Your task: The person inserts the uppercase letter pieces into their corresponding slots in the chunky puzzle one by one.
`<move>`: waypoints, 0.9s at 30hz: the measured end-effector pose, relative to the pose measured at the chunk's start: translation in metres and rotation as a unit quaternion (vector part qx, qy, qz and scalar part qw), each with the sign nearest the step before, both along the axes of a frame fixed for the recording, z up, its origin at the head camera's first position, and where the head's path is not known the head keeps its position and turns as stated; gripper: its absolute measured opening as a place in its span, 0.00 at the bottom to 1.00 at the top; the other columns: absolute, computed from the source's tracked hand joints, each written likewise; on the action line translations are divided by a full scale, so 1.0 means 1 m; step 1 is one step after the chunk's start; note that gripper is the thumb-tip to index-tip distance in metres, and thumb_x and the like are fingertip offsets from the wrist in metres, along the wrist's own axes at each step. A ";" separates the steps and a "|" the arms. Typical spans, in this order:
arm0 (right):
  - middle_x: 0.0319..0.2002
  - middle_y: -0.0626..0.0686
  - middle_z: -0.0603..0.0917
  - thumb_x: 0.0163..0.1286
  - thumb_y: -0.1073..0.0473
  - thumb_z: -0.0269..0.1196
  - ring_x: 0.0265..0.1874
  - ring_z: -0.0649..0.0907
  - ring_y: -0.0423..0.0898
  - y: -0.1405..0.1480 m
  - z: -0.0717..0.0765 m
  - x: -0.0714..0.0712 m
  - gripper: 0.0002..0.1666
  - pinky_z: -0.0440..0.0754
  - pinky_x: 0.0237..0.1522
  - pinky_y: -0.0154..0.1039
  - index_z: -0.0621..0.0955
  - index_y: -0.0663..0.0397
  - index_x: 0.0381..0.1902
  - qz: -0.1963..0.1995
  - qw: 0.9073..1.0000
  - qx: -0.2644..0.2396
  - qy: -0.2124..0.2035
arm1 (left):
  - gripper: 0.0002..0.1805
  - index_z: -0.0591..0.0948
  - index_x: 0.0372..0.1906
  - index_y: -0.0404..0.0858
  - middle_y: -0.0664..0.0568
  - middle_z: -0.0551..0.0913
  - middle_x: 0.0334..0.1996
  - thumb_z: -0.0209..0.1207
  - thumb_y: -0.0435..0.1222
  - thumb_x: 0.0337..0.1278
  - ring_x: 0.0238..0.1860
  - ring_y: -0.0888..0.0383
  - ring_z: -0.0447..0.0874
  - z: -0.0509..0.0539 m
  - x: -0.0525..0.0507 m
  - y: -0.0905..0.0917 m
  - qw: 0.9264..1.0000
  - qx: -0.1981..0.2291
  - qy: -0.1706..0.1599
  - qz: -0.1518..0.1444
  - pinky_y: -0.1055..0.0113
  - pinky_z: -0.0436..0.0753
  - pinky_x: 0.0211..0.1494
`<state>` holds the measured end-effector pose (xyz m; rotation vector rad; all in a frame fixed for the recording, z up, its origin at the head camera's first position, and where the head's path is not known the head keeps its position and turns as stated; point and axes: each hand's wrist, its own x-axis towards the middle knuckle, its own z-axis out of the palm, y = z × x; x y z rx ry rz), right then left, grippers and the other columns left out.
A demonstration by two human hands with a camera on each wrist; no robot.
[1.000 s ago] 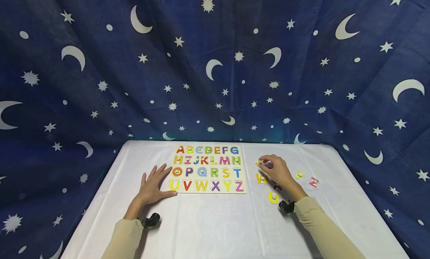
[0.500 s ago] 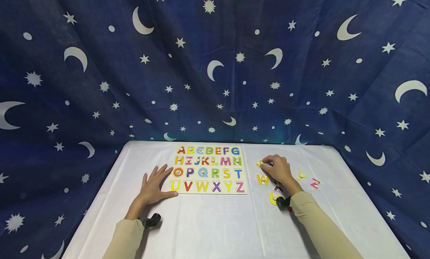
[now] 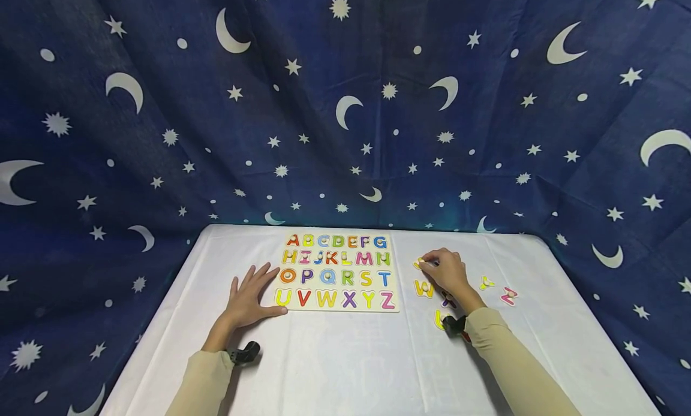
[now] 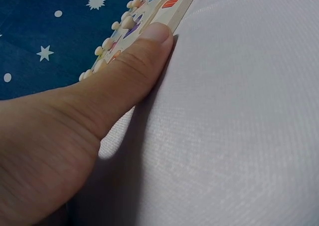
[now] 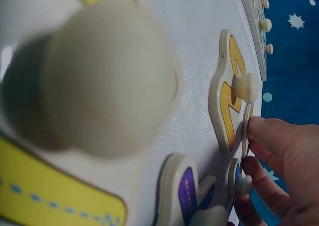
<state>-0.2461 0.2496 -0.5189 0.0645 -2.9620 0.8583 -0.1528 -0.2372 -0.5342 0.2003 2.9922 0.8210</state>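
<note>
My left hand [image 3: 248, 299] lies with spread fingers at the left side of a wooden alphabet puzzle board [image 3: 394, 285]. In the left wrist view, its thumb [image 4: 132, 64] rests on the board's front edge. Right of the board, my right hand [image 3: 447, 275] pinches a yellow letter piece [image 3: 418, 264] low over the cloth; fingers hide most of its shape. A blue piece [image 5: 236, 178] with a knob sits by the fingers in the right wrist view. Nearby lie the W piece [image 3: 423, 289], the purple X piece [image 3: 448, 301] and the yellow U piece [image 3: 439, 320], partly covered.
A yellow Y piece [image 3: 487, 283] and a pink Z piece [image 3: 508, 295] lie farther right on the white tablecloth [image 3: 345, 368]. A red piece shows partly beneath the right wrist. Behind the table hangs a blue curtain [image 3: 302, 116] with moons and stars.
The right wrist has shifted slightly left and covers more of the U piece. Its fingers stay at the yellow piece. The left hand has kept its place by the board.
</note>
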 end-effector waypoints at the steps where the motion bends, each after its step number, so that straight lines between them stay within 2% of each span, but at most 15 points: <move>1: 0.52 0.62 0.85 0.67 0.53 0.71 0.55 0.77 0.64 0.000 0.000 0.000 0.15 0.69 0.59 0.67 0.89 0.57 0.46 -0.004 1.000 -0.001 -0.002 | 0.59 0.67 0.78 0.46 0.39 0.58 0.80 0.78 0.60 0.37 0.81 0.32 0.41 0.000 0.000 0.000 1.000 0.001 0.001 -0.001 0.28 0.32 0.76; 6: 0.49 0.61 0.86 0.66 0.54 0.72 0.54 0.78 0.62 -0.001 0.002 -0.001 0.13 0.69 0.59 0.67 0.90 0.57 0.43 -0.009 1.000 -0.005 0.004 | 0.58 0.67 0.78 0.46 0.39 0.57 0.80 0.79 0.59 0.37 0.81 0.32 0.41 0.002 0.000 0.002 1.000 0.003 0.000 -0.002 0.28 0.31 0.76; 11: 0.49 0.61 0.86 0.64 0.56 0.73 0.49 0.78 0.61 -0.012 0.011 0.002 0.11 0.71 0.55 0.64 0.90 0.57 0.41 0.023 0.999 -0.029 0.029 | 0.58 0.67 0.77 0.46 0.39 0.57 0.80 0.78 0.60 0.37 0.80 0.32 0.41 0.002 0.000 0.002 1.000 0.000 -0.002 -0.002 0.28 0.31 0.76; 18: 0.49 0.58 0.87 0.64 0.59 0.73 0.47 0.79 0.57 -0.055 0.021 0.011 0.08 0.75 0.53 0.56 0.91 0.55 0.40 0.088 0.994 -0.054 0.047 | 0.59 0.68 0.77 0.46 0.38 0.58 0.80 0.78 0.60 0.37 0.80 0.32 0.41 0.002 0.000 0.000 1.000 0.001 0.000 0.000 0.28 0.31 0.76; 27: 0.41 0.49 0.87 0.60 0.61 0.74 0.43 0.78 0.50 -0.106 0.012 0.024 0.06 0.75 0.50 0.52 0.91 0.50 0.37 0.133 0.990 -0.037 0.042 | 0.59 0.67 0.78 0.46 0.39 0.57 0.80 0.78 0.61 0.37 0.81 0.32 0.41 0.002 0.000 0.001 1.000 0.000 -0.006 0.001 0.28 0.30 0.76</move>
